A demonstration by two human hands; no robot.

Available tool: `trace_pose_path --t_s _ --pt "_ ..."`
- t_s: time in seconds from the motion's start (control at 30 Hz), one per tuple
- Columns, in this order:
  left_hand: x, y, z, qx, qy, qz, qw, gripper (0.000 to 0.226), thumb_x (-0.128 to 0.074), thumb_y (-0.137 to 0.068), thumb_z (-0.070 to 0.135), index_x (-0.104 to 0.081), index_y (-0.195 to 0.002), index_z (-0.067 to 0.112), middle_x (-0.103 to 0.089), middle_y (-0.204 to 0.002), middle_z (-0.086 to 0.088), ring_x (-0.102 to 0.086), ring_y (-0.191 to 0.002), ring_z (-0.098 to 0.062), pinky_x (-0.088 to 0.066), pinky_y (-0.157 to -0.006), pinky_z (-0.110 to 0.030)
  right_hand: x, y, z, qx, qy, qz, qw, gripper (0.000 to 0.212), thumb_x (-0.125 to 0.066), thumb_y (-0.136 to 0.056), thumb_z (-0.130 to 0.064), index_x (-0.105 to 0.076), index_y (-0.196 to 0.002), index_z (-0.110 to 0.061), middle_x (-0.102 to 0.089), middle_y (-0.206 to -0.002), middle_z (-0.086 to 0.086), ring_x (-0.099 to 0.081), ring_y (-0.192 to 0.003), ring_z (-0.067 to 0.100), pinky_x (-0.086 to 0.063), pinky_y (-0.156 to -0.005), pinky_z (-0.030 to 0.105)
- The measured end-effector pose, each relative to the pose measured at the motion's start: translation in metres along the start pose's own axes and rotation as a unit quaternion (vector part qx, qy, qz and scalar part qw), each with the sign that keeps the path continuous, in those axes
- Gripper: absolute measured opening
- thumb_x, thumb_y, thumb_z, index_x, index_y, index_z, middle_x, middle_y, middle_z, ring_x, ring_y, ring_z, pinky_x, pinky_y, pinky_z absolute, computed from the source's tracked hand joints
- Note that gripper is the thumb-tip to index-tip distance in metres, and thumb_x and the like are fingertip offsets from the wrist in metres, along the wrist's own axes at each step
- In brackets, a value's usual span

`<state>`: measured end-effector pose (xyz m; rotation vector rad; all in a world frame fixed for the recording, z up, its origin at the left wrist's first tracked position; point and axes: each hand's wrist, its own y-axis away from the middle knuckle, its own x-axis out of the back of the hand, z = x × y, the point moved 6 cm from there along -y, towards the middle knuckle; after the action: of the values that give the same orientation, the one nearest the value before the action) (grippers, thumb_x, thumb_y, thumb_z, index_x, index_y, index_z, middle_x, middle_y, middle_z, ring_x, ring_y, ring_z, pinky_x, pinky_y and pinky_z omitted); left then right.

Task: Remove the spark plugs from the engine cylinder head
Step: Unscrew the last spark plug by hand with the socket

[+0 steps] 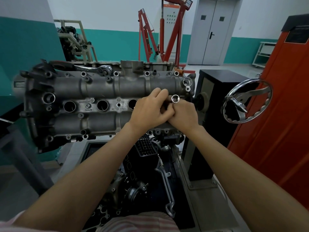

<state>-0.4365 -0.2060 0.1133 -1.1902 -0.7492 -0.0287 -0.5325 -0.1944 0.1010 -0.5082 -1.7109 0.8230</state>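
Note:
The grey engine cylinder head (100,87) lies across an engine stand, with round spark plug wells (102,105) along its middle. Both hands meet over the rightmost well. My right hand (183,114) grips a chrome socket (175,98) whose open end faces up. My left hand (148,109) curls its fingers around the lower part of the same tool, which is hidden between the hands. No spark plug is visible.
A ratchet wrench (93,67) lies on the far edge of the head. A chrome handwheel (247,101) of the stand sticks out at the right, beside an orange cabinet (275,123). Red engine hoists (160,34) stand behind. Engine parts (150,164) sit below.

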Motion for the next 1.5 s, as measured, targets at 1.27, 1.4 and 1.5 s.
trace_pose_path --t_s 1.27,1.4,1.5 --pt "0.0 -0.002 -0.008 0.025 0.04 -0.006 0.999 0.043 -0.047 -0.085 0.035 -0.045 -0.058 0.003 -0.041 -0.059 -0.004 -0.039 -0.049 -0.019 -0.03 -0.046 -0.03 -0.006 -0.003 0.004 -0.029 0.021 -0.049 0.998 0.046 -0.03 -0.074 -0.05 -0.058 -0.076 -0.013 -0.037 -0.056 -0.012 -0.041 -0.053 0.013 -0.018 -0.045 0.019" --pt "-0.001 -0.001 -0.01 0.022 0.069 -0.009 0.997 0.045 -0.065 -0.084 0.024 -0.045 -0.051 0.001 -0.04 -0.05 -0.004 -0.039 -0.046 -0.019 -0.031 -0.046 -0.031 0.0 -0.001 0.001 -0.026 -0.036 -0.03 0.999 0.055 -0.026 -0.072 -0.048 -0.068 -0.075 -0.011 -0.058 -0.06 0.002 -0.039 -0.055 0.01 -0.019 -0.048 0.023" --pt "0.0 -0.002 -0.004 0.006 0.05 -0.012 0.999 0.039 -0.058 -0.084 0.032 -0.036 -0.06 0.01 -0.036 -0.057 0.002 -0.036 -0.05 -0.016 -0.03 -0.047 -0.029 -0.002 0.0 0.002 -0.015 -0.006 -0.034 0.999 0.036 -0.04 -0.079 -0.036 -0.063 -0.081 -0.009 -0.06 -0.064 0.003 -0.047 -0.055 0.015 -0.021 -0.048 0.024"
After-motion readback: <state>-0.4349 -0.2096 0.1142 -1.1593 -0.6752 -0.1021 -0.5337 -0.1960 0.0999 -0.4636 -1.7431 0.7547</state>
